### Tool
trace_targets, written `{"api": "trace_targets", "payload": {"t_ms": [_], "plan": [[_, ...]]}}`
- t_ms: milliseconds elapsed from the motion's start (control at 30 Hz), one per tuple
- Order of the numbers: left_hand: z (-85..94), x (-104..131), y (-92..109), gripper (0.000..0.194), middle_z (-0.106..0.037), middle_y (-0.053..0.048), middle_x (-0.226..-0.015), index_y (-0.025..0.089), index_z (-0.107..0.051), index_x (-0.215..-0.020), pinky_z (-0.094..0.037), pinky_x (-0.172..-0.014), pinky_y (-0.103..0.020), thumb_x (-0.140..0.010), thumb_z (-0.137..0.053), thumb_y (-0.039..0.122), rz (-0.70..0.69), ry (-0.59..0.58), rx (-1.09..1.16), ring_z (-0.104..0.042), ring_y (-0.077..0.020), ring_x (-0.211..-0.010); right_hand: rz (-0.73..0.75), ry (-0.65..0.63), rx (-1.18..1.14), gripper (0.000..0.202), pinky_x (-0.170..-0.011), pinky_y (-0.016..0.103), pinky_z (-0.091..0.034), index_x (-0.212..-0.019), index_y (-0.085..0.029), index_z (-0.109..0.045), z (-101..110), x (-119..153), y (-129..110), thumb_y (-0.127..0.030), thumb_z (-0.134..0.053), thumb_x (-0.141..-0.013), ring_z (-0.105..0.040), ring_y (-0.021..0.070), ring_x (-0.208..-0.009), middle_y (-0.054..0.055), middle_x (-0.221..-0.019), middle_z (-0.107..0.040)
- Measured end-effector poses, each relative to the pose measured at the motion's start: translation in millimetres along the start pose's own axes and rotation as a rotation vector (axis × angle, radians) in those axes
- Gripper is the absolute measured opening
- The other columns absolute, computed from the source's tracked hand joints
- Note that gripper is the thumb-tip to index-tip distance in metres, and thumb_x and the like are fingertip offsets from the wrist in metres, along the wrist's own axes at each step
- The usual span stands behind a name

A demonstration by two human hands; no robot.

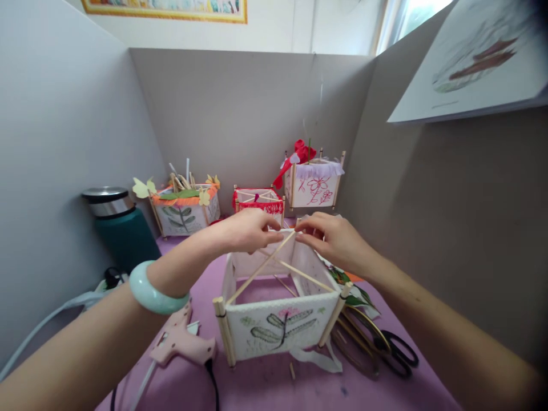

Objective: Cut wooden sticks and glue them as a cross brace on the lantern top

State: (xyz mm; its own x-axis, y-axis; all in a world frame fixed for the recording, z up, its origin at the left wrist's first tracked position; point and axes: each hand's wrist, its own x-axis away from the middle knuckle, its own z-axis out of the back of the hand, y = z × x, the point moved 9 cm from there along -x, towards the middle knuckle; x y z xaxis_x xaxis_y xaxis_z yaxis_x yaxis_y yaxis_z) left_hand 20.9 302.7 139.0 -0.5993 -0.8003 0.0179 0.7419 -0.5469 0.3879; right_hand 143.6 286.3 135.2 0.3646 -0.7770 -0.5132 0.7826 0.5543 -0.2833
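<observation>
A square paper lantern frame [278, 326] with wooden corner posts stands on the purple table; its front panel shows a painted leaf and pink flower. Two thin wooden sticks [261, 268] cross diagonally over its open top. My left hand [246, 230] pinches the far end of one stick at the lantern's far corner. My right hand [331, 237] meets it there, fingertips closed on the same stick end. A pale green bangle [152, 291] sits on my left wrist.
A pink glue gun [182, 342] lies by my left forearm, its cord running off the front edge. Black scissors [396, 351] and gold hoops [359, 331] lie at right. Three finished lanterns [186, 208] line the back; a teal flask [120, 228] stands left. Grey partition walls enclose the desk.
</observation>
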Motion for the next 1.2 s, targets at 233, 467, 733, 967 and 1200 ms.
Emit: {"api": "trace_targets", "payload": {"t_ms": [233, 467, 733, 967, 1200], "plan": [[33.0, 79.7, -10.3, 0.030, -0.061, 0.003, -0.064, 0.022, -0.067, -0.104, -0.038, -0.044, -0.018, -0.088, -0.046, 0.036, 0.078, 0.281, 0.117, -0.049, -0.0067, -0.045, 0.326, -0.164, 0.215, 0.025, -0.061, 0.025, -0.034, -0.104, -0.027, -0.070, -22.4, -14.0, -31.2, -0.017, -0.060, -0.082, -0.055, 0.0126, -0.072, 0.003, -0.094, -0.061], [-4.4, 150.7, -29.9, 0.029, -0.064, 0.000, -0.102, 0.030, -0.059, -0.114, -0.050, -0.066, -0.019, -0.085, -0.055, 0.030, 0.035, 0.278, 0.088, -0.061, -0.0102, -0.075, 0.360, -0.151, 0.282, 0.018, -0.053, 0.025, -0.026, -0.087, -0.024, -0.072, -27.6, -15.5, -32.9, -0.022, -0.055, -0.087, -0.051, 0.0106, -0.065, 0.002, -0.085, -0.060], [-23.2, 144.7, -23.0, 0.019, -0.061, -0.002, -0.099, 0.025, -0.064, -0.089, -0.049, -0.069, -0.021, -0.091, -0.045, 0.025, 0.003, 0.261, 0.173, -0.059, -0.0122, -0.084, 0.359, -0.147, 0.225, 0.016, -0.056, 0.024, -0.031, -0.086, -0.024, -0.074, -21.6, -17.7, -32.8, -0.019, -0.058, -0.084, -0.055, 0.0106, -0.068, 0.002, -0.087, -0.063], [-24.1, 147.1, -28.0, 0.014, -0.064, -0.001, -0.092, 0.024, -0.063, -0.089, -0.050, -0.063, -0.021, -0.089, -0.049, 0.027, 0.032, 0.320, 0.214, -0.060, -0.0120, -0.077, 0.430, -0.134, 0.162, 0.019, -0.059, 0.024, -0.035, -0.083, -0.022, -0.073, -16.7, -13.5, -34.0, -0.019, -0.054, -0.088, -0.059, 0.0114, -0.071, 0.002, -0.086, -0.067], [-25.7, 146.7, -29.6, 0.014, -0.066, 0.000, -0.090, 0.025, -0.063, -0.094, -0.051, -0.063, -0.020, -0.088, -0.050, 0.027, 0.069, 0.323, 0.201, -0.061, -0.0119, -0.073, 0.467, -0.166, 0.135, 0.024, -0.060, 0.024, -0.035, -0.082, -0.021, -0.072, -16.4, -10.5, -33.5, -0.020, -0.050, -0.091, -0.058, 0.0113, -0.069, 0.003, -0.083, -0.066]]}}
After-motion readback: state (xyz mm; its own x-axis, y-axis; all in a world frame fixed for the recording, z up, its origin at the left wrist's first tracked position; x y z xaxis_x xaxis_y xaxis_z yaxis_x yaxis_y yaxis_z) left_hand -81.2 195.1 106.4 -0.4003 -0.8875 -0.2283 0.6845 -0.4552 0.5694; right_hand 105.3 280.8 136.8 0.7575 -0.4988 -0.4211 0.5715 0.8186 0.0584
